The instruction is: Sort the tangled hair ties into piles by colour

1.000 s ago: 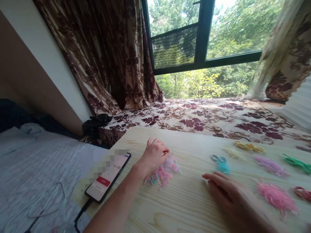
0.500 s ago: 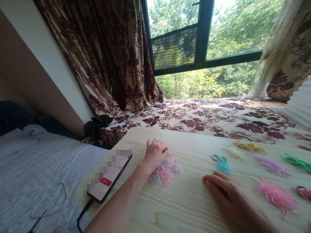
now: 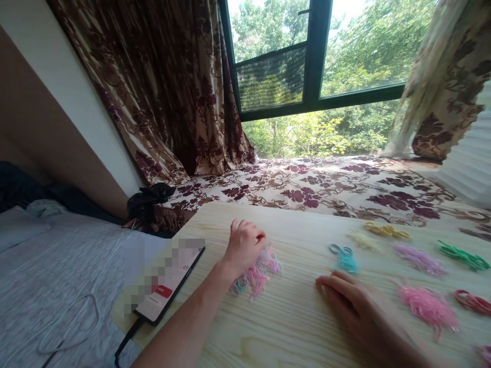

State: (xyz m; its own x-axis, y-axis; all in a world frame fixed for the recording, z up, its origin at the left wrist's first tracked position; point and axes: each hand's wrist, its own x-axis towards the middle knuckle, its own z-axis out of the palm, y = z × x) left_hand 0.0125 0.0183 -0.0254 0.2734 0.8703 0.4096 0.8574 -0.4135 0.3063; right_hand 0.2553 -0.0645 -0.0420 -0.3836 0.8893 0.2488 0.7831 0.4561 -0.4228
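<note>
My left hand is over the far edge of a mixed pile of thin pastel strands, mostly pink with some lilac and turquoise. Its fingers are curled together, and what they pinch, if anything, is hidden. On the right, my right hand rests low over the table, its fingers bent and close together with the tips pointing left. Just beyond it lies a small clump of light blue strands beside blue rubber bands. Nothing visible sticks out of the right fingers.
On the wooden table lie yellow bands, cream strands, lilac strands, green bands, a pink pile and red bands. A phone with a cable sits at the left edge. A patterned window seat lies beyond.
The whole view has shifted slightly, so the table's things appear a little further left. My left hand has barely moved at the pile; the right hand stays in about the same place.
</note>
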